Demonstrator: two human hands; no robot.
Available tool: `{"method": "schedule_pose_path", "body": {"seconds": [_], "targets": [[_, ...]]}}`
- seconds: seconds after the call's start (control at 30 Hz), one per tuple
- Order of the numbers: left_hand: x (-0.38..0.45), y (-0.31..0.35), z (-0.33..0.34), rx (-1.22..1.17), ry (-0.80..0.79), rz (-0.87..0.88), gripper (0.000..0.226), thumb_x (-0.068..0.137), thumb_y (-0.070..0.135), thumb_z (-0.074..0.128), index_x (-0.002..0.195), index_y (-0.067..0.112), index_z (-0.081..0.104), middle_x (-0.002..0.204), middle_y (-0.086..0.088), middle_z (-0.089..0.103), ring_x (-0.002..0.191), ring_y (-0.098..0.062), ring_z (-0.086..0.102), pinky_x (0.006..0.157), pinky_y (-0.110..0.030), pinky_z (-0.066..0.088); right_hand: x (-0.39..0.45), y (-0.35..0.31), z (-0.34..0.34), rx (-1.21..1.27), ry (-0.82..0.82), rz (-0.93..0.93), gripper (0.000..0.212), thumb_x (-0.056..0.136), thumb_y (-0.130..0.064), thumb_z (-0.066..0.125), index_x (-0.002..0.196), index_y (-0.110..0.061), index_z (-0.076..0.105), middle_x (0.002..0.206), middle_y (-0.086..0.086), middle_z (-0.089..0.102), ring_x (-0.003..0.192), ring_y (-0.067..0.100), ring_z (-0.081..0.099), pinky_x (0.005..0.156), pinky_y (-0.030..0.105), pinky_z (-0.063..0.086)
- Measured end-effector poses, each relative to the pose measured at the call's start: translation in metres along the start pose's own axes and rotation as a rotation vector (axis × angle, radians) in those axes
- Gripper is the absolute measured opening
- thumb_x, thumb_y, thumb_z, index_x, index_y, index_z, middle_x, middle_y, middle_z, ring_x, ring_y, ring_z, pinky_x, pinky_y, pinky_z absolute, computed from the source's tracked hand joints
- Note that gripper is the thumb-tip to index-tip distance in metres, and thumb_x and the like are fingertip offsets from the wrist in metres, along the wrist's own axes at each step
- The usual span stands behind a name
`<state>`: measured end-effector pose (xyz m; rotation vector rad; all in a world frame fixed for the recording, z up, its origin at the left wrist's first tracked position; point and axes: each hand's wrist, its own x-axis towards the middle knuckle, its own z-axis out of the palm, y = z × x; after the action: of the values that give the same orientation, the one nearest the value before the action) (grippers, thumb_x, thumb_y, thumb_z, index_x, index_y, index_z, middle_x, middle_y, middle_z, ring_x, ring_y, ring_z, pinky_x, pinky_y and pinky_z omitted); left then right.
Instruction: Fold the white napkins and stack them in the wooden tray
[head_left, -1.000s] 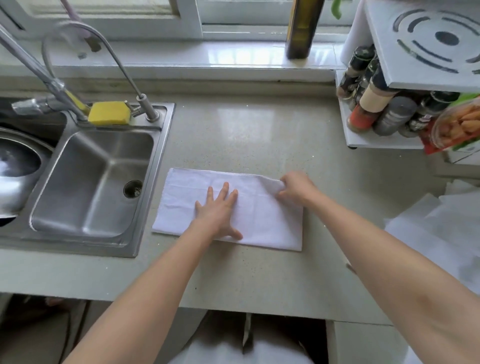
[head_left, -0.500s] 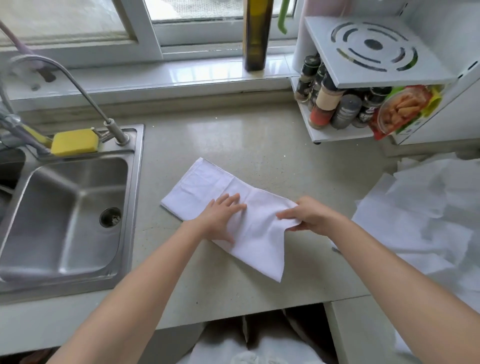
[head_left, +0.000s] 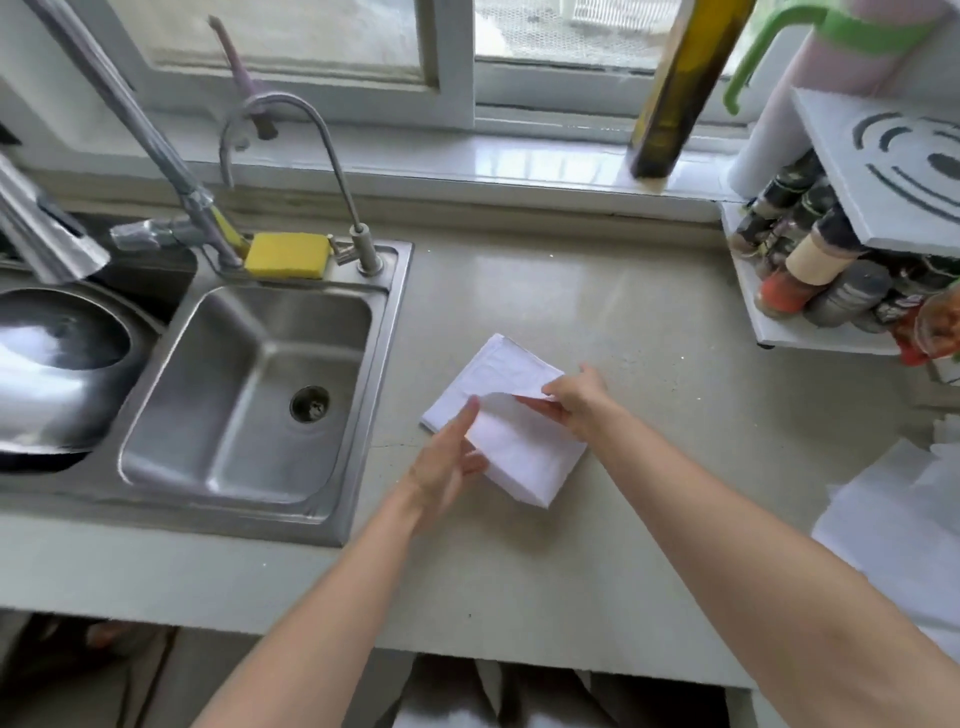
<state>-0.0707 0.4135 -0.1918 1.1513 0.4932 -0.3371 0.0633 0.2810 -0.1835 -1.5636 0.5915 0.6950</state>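
Sink (head_left: 249, 395) left, spice rack (head_left: 810, 291) right.

Both forearms are bare to the frame's edge, no sleeves showing; the left hand (head_left: 441, 467) and right hand (head_left: 576, 402) are ungloved.

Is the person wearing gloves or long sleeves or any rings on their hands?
No gloves and no long sleeves. The left hand and right hand are bare, and both forearms are uncovered right down to the bottom edge of the picture. No ring, watch or bracelet shows on either one, though the fingers are a bit blurry.
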Motion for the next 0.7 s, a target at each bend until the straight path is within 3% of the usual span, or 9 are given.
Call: {"method": "schedule_pose_path", "body": {"seconds": [0.07, 0.17, 0.23, 0.3, 0.4, 0.5, 0.6, 0.67, 0.7], "targets": [[0.004, -0.005, -0.006, 0.094, 0.194, -0.018, 0.046, 0.082, 0.039, 0.071, 0.115, 0.009, 0.059, 0.109, -0.008, 0.066, 0.097, -0.025, 0.063, 0.087, -0.034, 0.048, 0.044, 0.013, 0.008, -0.170, 0.035, -0.071, 0.070, 0.066, 0.002, 0.050, 0.134, -0.015, 0.042, 0.133, 0.010, 0.047, 0.110, 0.034, 0.060, 0.088, 0.044, 0.054], [0.012, -0.007, -0.010, 0.094, 0.331, -0.094, 0.020, 0.095, 0.008, 0.054, 0.111, -0.002, 0.060, 0.099, -0.013, 0.068, 0.081, -0.016, 0.066, 0.073, -0.022, 0.053, 0.040, 0.000, 0.021, -0.337, 0.050, -0.126, 0.015, 0.065, -0.008, 0.056, 0.079, -0.014, 0.057, 0.085, 0.008, 0.064, 0.084, 0.025, 0.066, 0.074, 0.030, 0.051], [0.013, -0.001, -0.011, -0.017, 0.384, -0.150, 0.023, 0.100, 0.011, 0.044, 0.111, -0.002, 0.058, 0.094, -0.013, 0.066, 0.078, -0.015, 0.064, 0.067, -0.020, 0.053, 0.024, -0.014, 0.028, -0.347, -0.053, -0.114, 0.010, 0.074, -0.009, 0.068, 0.079, -0.007, 0.060, 0.078, 0.011, 0.062, 0.075, 0.022, 0.064, 0.072, 0.030, 0.052], [0.014, 0.006, -0.011, -0.129, 0.439, -0.189, 0.033, 0.102, 0.027, 0.038, 0.104, 0.001, 0.058, 0.089, -0.013, 0.066, 0.080, -0.020, 0.065, 0.068, -0.024, 0.054, 0.022, -0.027, 0.026, -0.316, -0.241, -0.071, 0.021, 0.074, -0.005, 0.076, 0.090, 0.000, 0.063, 0.081, 0.011, 0.062, 0.083, 0.019, 0.066, 0.086, 0.030, 0.054], [0.018, 0.008, -0.012, -0.141, 0.502, -0.224, 0.036, 0.100, 0.037, 0.044, 0.096, 0.005, 0.059, 0.089, -0.014, 0.067, 0.078, -0.022, 0.066, 0.065, -0.027, 0.056, 0.023, -0.040, 0.016, -0.579, -0.394, -0.048, 0.024, 0.064, 0.001, 0.078, 0.080, -0.002, 0.061, 0.078, 0.010, 0.051, 0.085, 0.020, 0.060, 0.097, 0.035, 0.049], [0.021, 0.007, -0.008, -0.100, 0.570, -0.216, 0.015, 0.097, 0.017, 0.054, 0.091, 0.003, 0.059, 0.093, -0.017, 0.066, 0.070, -0.021, 0.066, 0.059, -0.026, 0.057, 0.026, -0.040, 0.013, -0.776, -0.310, -0.173, 0.016, 0.075, 0.004, 0.069, 0.087, 0.014, 0.065, 0.076, 0.016, 0.064, 0.074, 0.027, 0.069, 0.080, 0.036, 0.058], [0.026, 0.002, -0.008, 0.023, 0.631, -0.208, 0.021, 0.095, 0.006, 0.053, 0.075, 0.002, 0.054, 0.093, -0.022, 0.068, 0.067, -0.023, 0.068, 0.054, -0.025, 0.058, 0.027, -0.040, 0.021, -1.169, -0.113, -0.489, 0.022, 0.078, 0.003, 0.052, 0.060, -0.009, 0.055, 0.051, 0.008, 0.053, 0.049, 0.032, 0.054, 0.050, 0.028, 0.047], [0.026, 0.003, -0.008, 0.062, 0.643, -0.205, 0.019, 0.094, 0.003, 0.052, 0.075, 0.002, 0.055, 0.091, -0.023, 0.068, 0.067, -0.023, 0.069, 0.054, -0.026, 0.058, 0.027, -0.042, 0.025, -1.493, 0.081, -0.794, 0.024, 0.075, -0.001, 0.051, 0.054, -0.014, 0.047, 0.059, 0.006, 0.040, 0.061, 0.031, 0.040, 0.050, 0.028, 0.030], [0.026, 0.003, -0.008, 0.068, 0.641, -0.209, 0.020, 0.093, 0.001, 0.051, 0.074, 0.001, 0.055, 0.090, -0.023, 0.068, 0.067, -0.023, 0.069, 0.054, -0.026, 0.059, 0.028, -0.042, 0.026, -1.573, 0.088, -0.935, 0.020, 0.077, -0.004, 0.053, 0.059, -0.013, 0.056, 0.071, 0.006, 0.046, 0.071, 0.030, 0.044, 0.053, 0.029, 0.032]]}}
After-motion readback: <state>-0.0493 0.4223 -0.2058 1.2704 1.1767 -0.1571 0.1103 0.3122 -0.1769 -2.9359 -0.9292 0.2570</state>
